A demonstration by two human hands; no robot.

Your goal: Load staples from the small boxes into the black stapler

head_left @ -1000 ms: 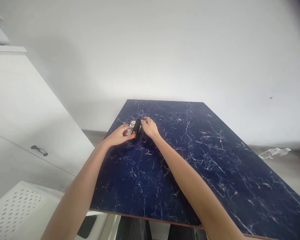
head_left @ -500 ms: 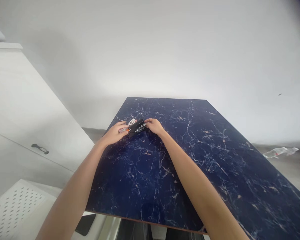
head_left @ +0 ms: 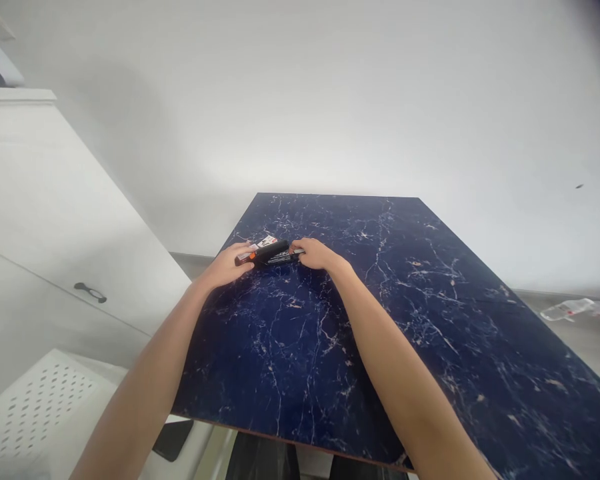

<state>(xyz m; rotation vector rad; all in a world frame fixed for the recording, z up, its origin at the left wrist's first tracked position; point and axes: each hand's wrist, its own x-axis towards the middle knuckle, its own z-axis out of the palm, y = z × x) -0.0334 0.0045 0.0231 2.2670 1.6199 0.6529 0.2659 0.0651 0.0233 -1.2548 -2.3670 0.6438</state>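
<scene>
A black stapler (head_left: pixel 274 251) with an orange accent lies opened up on the blue marbled table, its silver magazine bared along the front. My left hand (head_left: pixel 225 265) is closed round its left end, thumb in front and fingers behind. At the stapler's right end, my right hand (head_left: pixel 316 253) has its fingertips pinched on a small silver strip, which looks like staples but is largely covered by the fingers. Just behind the stapler sits a small white box (head_left: pixel 268 241) with red and black print.
The dark blue table (head_left: pixel 310 347) stands against a white wall. To the left are a white cabinet (head_left: pixel 45 200) and a white perforated seat (head_left: pixel 37 407). A black phone-like slab (head_left: pixel 173 440) lies below the table edge. Clear plastic bottles (head_left: pixel 577 309) lie beyond the right edge.
The stapler has turned to lie flatter and more level, with its right end nearer my right hand. My right hand has lowered slightly and its wrist has shifted right. The view has shifted slightly.
</scene>
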